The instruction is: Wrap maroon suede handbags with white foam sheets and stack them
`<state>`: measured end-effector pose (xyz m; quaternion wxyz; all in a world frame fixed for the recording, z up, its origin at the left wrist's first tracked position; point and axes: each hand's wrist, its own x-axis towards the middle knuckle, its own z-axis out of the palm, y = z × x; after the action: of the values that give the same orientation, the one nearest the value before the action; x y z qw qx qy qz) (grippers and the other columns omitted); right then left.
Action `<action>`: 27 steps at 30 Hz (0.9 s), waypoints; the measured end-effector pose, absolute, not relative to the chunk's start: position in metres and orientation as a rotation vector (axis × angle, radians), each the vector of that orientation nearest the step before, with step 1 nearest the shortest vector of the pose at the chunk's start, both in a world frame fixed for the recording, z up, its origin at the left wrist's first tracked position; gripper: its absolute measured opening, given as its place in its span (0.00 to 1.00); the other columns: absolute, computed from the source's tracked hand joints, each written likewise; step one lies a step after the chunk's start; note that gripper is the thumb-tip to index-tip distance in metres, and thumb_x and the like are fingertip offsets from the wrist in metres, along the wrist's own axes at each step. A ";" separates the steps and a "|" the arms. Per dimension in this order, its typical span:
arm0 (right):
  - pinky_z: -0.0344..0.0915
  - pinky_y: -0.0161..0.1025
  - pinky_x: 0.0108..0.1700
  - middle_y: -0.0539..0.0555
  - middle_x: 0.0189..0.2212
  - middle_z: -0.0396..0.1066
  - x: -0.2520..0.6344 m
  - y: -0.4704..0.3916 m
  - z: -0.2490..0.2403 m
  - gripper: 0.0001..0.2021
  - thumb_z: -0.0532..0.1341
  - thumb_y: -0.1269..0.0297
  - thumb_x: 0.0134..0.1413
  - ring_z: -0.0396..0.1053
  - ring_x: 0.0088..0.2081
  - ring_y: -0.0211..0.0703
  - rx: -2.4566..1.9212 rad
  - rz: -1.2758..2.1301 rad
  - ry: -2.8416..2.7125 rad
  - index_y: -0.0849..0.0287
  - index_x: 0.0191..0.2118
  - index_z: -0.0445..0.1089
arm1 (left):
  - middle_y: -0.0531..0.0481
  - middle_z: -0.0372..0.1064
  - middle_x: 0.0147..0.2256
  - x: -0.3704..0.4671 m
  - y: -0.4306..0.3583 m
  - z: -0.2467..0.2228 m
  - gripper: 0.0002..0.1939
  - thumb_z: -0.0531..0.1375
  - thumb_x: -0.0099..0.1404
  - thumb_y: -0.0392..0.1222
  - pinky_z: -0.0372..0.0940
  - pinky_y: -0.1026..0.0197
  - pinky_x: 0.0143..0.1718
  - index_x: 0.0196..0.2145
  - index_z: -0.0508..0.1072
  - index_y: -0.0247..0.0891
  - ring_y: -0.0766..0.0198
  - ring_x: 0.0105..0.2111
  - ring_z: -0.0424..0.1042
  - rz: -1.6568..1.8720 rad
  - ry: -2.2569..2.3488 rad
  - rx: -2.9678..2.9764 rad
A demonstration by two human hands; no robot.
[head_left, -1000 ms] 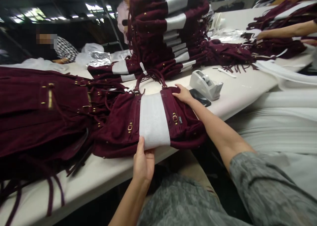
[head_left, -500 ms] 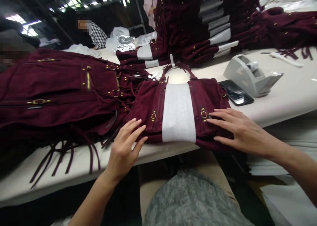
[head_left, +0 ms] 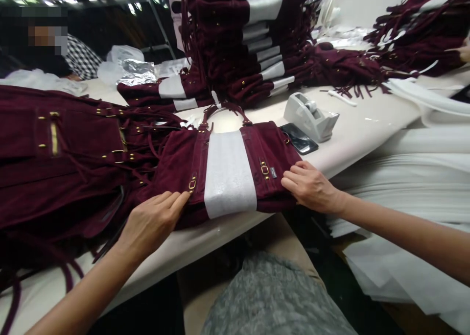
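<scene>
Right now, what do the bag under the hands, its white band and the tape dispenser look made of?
Bag: probably suede or a brushed fabric; matte, soft-looking. White band: thin foam or paper-like wrap, can't tell which; pale, faint sheen. Tape dispenser: likely moulded plastic; smooth grey, rounded body.

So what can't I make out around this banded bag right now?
In the head view:
Small label on the bag: wording too small.
Bag front under the white band: covered.
Left thumb: hidden behind the left hand.
Tall stack: top cut off by upper edge.
Co-worker's hand: partly cut off by right edge.
</scene>
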<state>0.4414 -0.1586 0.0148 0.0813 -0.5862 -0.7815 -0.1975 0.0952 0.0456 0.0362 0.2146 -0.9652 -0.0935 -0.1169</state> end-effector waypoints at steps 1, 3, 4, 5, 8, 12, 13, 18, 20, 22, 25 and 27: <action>0.55 0.44 0.41 0.53 0.27 0.62 0.446 -0.154 0.020 0.11 0.50 0.76 0.60 0.57 0.31 0.46 -1.745 -0.690 -2.273 0.57 0.29 0.63 | 0.47 0.72 0.30 0.094 0.046 0.038 0.13 0.54 0.67 0.33 0.61 0.58 0.32 0.48 0.71 0.33 0.58 0.30 0.71 -0.430 -0.268 -2.611; 0.53 0.44 0.39 0.53 0.24 0.59 0.458 -0.144 0.027 0.14 0.49 0.75 0.61 0.55 0.30 0.46 -1.747 -0.846 -2.092 0.56 0.26 0.62 | 0.49 0.71 0.28 0.091 0.046 0.038 0.14 0.57 0.65 0.34 0.58 0.58 0.30 0.49 0.70 0.33 0.59 0.28 0.69 -0.645 -0.307 -2.481; 0.53 0.44 0.38 0.53 0.24 0.58 0.463 -0.139 0.027 0.14 0.49 0.75 0.61 0.54 0.29 0.45 -1.749 -0.887 -2.008 0.56 0.25 0.62 | 0.50 0.70 0.26 0.090 0.044 0.036 0.14 0.59 0.65 0.34 0.57 0.58 0.29 0.49 0.69 0.33 0.60 0.26 0.68 -0.730 -0.326 -2.426; 0.53 0.44 0.37 0.53 0.23 0.58 0.467 -0.135 0.024 0.14 0.49 0.74 0.61 0.54 0.28 0.45 -1.745 -0.905 -1.957 0.56 0.25 0.62 | 0.51 0.69 0.25 0.089 0.042 0.031 0.15 0.59 0.64 0.34 0.56 0.58 0.29 0.49 0.69 0.33 0.61 0.24 0.67 -0.787 -0.329 -2.390; 0.54 0.43 0.36 0.52 0.22 0.59 0.474 -0.129 -0.003 0.14 0.49 0.72 0.63 0.55 0.27 0.44 -1.732 -0.890 -1.994 0.56 0.28 0.66 | 0.51 0.71 0.24 0.089 0.035 0.010 0.15 0.58 0.63 0.31 0.56 0.59 0.28 0.49 0.68 0.35 0.63 0.22 0.68 -0.851 -0.231 -2.369; 0.56 0.42 0.36 0.52 0.24 0.65 0.474 -0.137 -0.045 0.13 0.49 0.72 0.63 0.59 0.27 0.43 -1.788 -0.814 -2.001 0.56 0.39 0.70 | 0.52 0.74 0.27 0.085 0.029 -0.015 0.17 0.60 0.62 0.30 0.59 0.60 0.30 0.49 0.69 0.38 0.65 0.23 0.70 -0.873 -0.139 -2.426; 0.57 0.42 0.36 0.53 0.25 0.67 0.473 -0.140 -0.051 0.13 0.49 0.72 0.63 0.60 0.27 0.43 -1.808 -0.788 -1.977 0.56 0.41 0.71 | 0.53 0.73 0.27 0.083 0.028 -0.017 0.19 0.60 0.62 0.29 0.59 0.60 0.31 0.51 0.69 0.39 0.65 0.24 0.71 -0.857 -0.139 -2.459; 0.59 0.43 0.40 0.54 0.28 0.68 0.474 -0.146 -0.056 0.14 0.51 0.72 0.59 0.64 0.31 0.45 -1.767 -0.687 -1.914 0.58 0.46 0.70 | 0.51 0.72 0.30 0.078 0.020 -0.011 0.24 0.61 0.65 0.39 0.59 0.58 0.32 0.57 0.64 0.36 0.62 0.27 0.70 -0.634 -0.204 -2.664; 0.60 0.45 0.42 0.55 0.29 0.67 0.474 -0.149 -0.054 0.16 0.53 0.72 0.55 0.64 0.32 0.47 -1.696 -0.677 -1.909 0.60 0.49 0.68 | 0.48 0.71 0.30 0.079 0.013 -0.007 0.28 0.61 0.65 0.47 0.60 0.56 0.33 0.58 0.62 0.32 0.59 0.29 0.69 -0.548 -0.254 -2.686; 0.61 0.46 0.43 0.55 0.30 0.66 0.473 -0.153 -0.052 0.20 0.55 0.71 0.52 0.64 0.34 0.49 -1.656 -0.674 -1.941 0.61 0.53 0.66 | 0.48 0.69 0.29 0.082 0.008 -0.006 0.32 0.60 0.65 0.51 0.59 0.56 0.33 0.60 0.60 0.30 0.58 0.29 0.68 -0.465 -0.298 -2.676; 0.60 0.48 0.43 0.56 0.33 0.66 0.471 -0.161 -0.046 0.25 0.59 0.65 0.53 0.62 0.34 0.50 -1.631 -0.666 -2.066 0.63 0.57 0.62 | 0.51 0.67 0.27 0.085 0.009 -0.006 0.29 0.58 0.68 0.46 0.57 0.56 0.31 0.62 0.59 0.32 0.59 0.28 0.66 -0.360 -0.302 -2.643; 0.59 0.47 0.42 0.56 0.33 0.66 0.469 -0.163 -0.040 0.26 0.60 0.60 0.56 0.61 0.34 0.49 -1.623 -0.695 -2.141 0.63 0.59 0.61 | 0.53 0.67 0.26 0.085 0.017 -0.006 0.25 0.57 0.68 0.38 0.57 0.56 0.30 0.61 0.60 0.34 0.60 0.26 0.65 -0.360 -0.230 -2.627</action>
<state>0.4692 -0.1626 -0.0402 0.1820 -0.5751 -0.7586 -0.2462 0.0848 0.0174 -0.0065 0.2378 -0.9587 -0.0838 -0.1314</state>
